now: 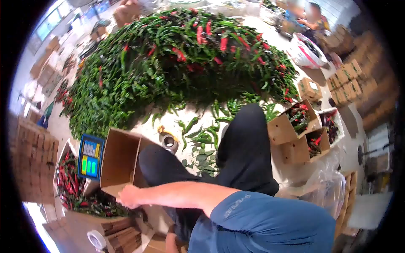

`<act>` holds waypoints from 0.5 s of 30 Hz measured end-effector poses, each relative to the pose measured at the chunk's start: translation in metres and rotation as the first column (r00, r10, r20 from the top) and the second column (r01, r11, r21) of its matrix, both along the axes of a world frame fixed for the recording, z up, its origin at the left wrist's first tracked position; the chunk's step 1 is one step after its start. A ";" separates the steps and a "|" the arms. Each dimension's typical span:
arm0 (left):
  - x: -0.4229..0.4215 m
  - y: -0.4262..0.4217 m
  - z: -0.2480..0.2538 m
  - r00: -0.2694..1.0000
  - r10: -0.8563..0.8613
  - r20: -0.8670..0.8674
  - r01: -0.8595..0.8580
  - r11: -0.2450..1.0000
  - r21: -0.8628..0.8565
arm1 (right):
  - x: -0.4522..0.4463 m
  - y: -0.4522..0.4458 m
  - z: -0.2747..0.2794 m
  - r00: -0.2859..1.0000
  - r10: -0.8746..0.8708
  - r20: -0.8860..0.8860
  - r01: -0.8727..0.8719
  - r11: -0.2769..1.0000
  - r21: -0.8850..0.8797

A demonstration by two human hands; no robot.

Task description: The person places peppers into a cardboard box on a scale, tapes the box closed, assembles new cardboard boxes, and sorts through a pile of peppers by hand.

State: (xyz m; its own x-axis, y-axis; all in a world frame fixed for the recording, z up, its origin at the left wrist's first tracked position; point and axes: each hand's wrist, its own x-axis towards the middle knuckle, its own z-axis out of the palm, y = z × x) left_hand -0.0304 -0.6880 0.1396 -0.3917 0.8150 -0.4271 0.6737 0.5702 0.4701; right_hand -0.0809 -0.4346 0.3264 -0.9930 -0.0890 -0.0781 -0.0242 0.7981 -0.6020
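My right arm reaches across my body to the left. My right hand (130, 196) grips the near edge of an open cardboard box (119, 158), fingers closed at its rim. The box's visible inside is bare cardboard. A blue scale with a lit display (89, 158) is just left of the box. Low in the view, my left hand (171, 241) shows only in part, beside another piece of cardboard (156, 244); its fingers are hidden. Between my knees, loose green peppers (202, 137) lie on the floor near a roll of tape (168, 141).
A large heap of green and red peppers (177, 63) fills the space ahead. Boxes with peppers (295, 122) stand at right, beside a white sack (307, 52). Red peppers (69, 177) and flattened cardboard (122, 238) are at left. People (310, 21) sit far right.
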 end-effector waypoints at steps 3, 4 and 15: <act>0.003 -0.007 -0.004 0.992 0.124 0.038 -0.121 0.990 -0.079 | -0.006 -0.011 -0.030 0.959 -0.073 -0.275 0.058 0.996 -0.063; -0.004 -0.008 0.002 0.977 0.214 0.024 -0.213 0.977 -0.018 | 0.008 0.001 -0.005 0.953 -0.033 -0.301 0.031 0.999 -0.013; -0.034 0.130 0.222 0.870 0.302 -0.389 -0.034 0.825 0.564 | 0.201 0.199 0.053 0.954 -0.239 -0.181 0.284 0.915 0.287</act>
